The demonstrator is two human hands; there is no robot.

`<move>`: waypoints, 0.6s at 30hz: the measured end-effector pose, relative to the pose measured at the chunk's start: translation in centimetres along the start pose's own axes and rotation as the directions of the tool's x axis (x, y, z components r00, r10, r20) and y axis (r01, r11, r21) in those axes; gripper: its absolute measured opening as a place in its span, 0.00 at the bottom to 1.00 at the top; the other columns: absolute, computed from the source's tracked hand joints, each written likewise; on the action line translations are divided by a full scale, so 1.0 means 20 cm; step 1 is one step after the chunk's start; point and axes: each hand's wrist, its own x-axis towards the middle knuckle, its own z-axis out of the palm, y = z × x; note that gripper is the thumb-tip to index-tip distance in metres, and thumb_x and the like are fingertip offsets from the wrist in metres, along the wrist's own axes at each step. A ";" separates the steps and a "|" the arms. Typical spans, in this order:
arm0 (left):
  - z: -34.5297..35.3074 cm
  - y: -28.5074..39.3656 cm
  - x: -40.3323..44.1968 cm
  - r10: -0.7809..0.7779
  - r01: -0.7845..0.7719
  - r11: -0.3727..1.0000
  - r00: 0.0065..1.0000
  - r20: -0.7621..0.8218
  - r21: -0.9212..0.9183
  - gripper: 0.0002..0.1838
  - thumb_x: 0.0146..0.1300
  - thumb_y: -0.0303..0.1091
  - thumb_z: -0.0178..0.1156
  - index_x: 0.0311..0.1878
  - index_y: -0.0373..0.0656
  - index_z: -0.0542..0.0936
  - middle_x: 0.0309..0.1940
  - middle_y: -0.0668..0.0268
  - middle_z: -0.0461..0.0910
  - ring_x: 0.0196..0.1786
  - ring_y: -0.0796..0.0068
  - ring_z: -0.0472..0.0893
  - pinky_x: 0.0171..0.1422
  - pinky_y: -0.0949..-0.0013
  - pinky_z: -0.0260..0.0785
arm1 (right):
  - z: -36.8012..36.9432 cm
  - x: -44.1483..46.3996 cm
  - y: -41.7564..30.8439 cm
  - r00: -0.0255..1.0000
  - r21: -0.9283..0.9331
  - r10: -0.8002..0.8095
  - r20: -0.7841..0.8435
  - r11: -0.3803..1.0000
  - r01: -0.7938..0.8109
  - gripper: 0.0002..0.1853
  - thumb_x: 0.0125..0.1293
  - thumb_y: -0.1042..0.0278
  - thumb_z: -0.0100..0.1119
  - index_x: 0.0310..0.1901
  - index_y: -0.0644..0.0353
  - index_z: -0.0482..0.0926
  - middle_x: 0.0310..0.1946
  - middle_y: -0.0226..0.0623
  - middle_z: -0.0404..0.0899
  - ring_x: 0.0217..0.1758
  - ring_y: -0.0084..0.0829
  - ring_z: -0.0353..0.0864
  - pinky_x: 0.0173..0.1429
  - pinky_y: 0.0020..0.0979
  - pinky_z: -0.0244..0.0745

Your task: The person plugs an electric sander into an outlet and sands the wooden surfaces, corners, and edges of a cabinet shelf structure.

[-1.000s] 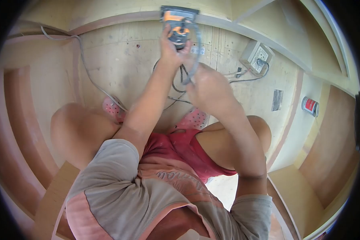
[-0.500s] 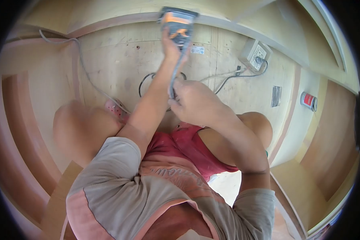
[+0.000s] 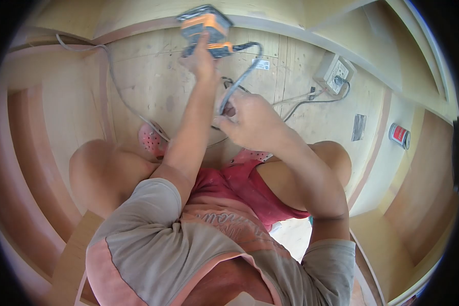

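Note:
An orange and black power sander (image 3: pixel 205 25) is at the top centre, over the edge of a wooden board (image 3: pixel 270 25). My left hand (image 3: pixel 203 62) is wrapped round its near end, somewhat blurred. From the tool's right side a grey cable (image 3: pixel 245 77) curves down to my right hand (image 3: pixel 247 116), whose fingers are closed on it above my lap. The far side of the tool's pad and my left palm are hidden.
A socket box (image 3: pixel 335 74) with a black plug stands at the upper right. A red-labelled can (image 3: pixel 399 136) lies at the right. A thin cable (image 3: pixel 118 99) runs down the left to my pink shoe (image 3: pixel 152 140). Wooden compartments (image 3: pixel 428 188) flank both sides.
The sander has moved left and turned, so its cable now leaves from its right side. My left hand moved with it. My right hand has shifted slightly right, still on the cable.

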 end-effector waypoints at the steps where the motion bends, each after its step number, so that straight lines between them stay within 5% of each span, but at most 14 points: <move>1: 0.00 0.07 0.01 0.040 -0.040 0.999 0.998 -0.042 -0.007 0.45 0.47 0.26 0.72 0.61 0.41 0.49 0.55 0.51 0.65 0.51 0.58 0.74 0.47 0.52 0.78 | 0.02 0.01 -0.01 1.000 -0.003 0.004 0.030 1.000 -0.004 0.13 0.55 0.68 0.59 0.35 0.71 0.74 0.29 0.56 0.79 0.35 0.50 0.81 0.42 0.42 0.75; 4: -0.02 0.21 0.03 0.227 -0.203 0.970 0.955 -0.191 0.137 0.44 0.46 0.24 0.72 0.60 0.35 0.51 0.53 0.50 0.67 0.51 0.56 0.75 0.53 0.57 0.75 | 0.10 0.04 -0.01 0.995 -0.052 0.047 0.090 0.998 -0.042 0.13 0.55 0.68 0.61 0.36 0.69 0.74 0.28 0.53 0.80 0.34 0.45 0.83 0.41 0.38 0.77; 11: 0.09 0.01 -0.09 0.406 -0.353 0.900 0.893 -0.195 0.256 0.46 0.45 0.26 0.74 0.61 0.32 0.50 0.54 0.46 0.62 0.54 0.55 0.71 0.58 0.64 0.70 | 0.17 0.02 0.03 0.992 -0.004 0.103 0.077 0.995 -0.103 0.15 0.56 0.65 0.62 0.37 0.69 0.74 0.29 0.52 0.80 0.34 0.43 0.83 0.41 0.37 0.77; 18: 0.14 -0.21 -0.25 0.515 -0.502 0.728 0.850 0.110 0.468 0.48 0.42 0.34 0.76 0.59 0.34 0.51 0.51 0.49 0.61 0.54 0.58 0.67 0.61 0.59 0.61 | 0.04 0.01 0.02 0.951 -0.042 0.310 0.012 0.950 -0.309 0.19 0.57 0.62 0.64 0.43 0.70 0.74 0.31 0.47 0.81 0.34 0.37 0.83 0.42 0.33 0.77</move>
